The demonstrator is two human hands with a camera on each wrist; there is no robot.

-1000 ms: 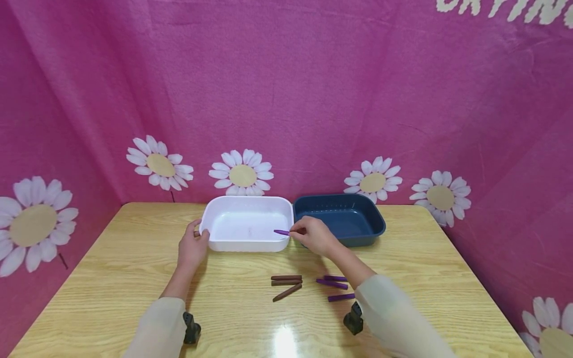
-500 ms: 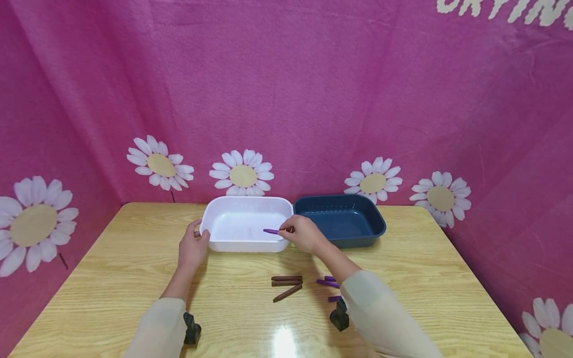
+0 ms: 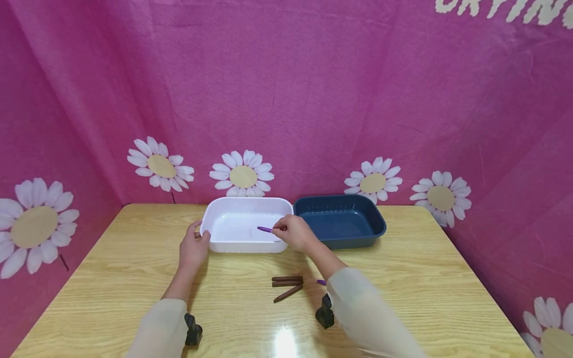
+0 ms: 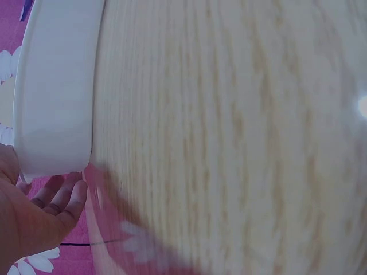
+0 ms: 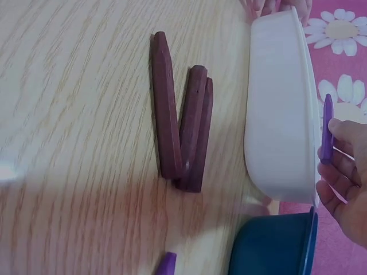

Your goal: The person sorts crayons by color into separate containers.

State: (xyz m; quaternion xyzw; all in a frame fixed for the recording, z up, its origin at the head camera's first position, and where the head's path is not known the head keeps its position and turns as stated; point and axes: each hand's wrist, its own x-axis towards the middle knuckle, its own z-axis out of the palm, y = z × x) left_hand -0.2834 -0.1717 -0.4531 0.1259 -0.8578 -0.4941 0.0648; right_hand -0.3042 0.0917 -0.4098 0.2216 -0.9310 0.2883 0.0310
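Note:
A purple crayon [image 3: 264,229] is pinched between the thumb and fingers of my right hand [image 3: 292,232]. It is held over the right part of a white plastic basin [image 3: 250,246], its tapered end pointing left. My left hand [image 3: 194,248] grips the basin's left end, with the thumb at the rim and the fingers along the outer wall in the left wrist view. Three brown crayons [image 5: 167,109] lie close together on the table in front of the basin. Another purple crayon [image 5: 166,264] shows at the lower edge of the right wrist view; my right sleeve hides others in the head view.
A dark blue basin [image 3: 340,243] stands against the white one's right side, partly behind my right forearm. Both are on a wood-grain table [image 3: 241,308], near its far edge. A pink cloth [image 3: 286,99] with printed daisies hangs behind the table.
My right hand has moved left with the purple crayon, farther over the white basin. Its sleeve now covers most of the purple crayons on the table. My left hand has stayed put.

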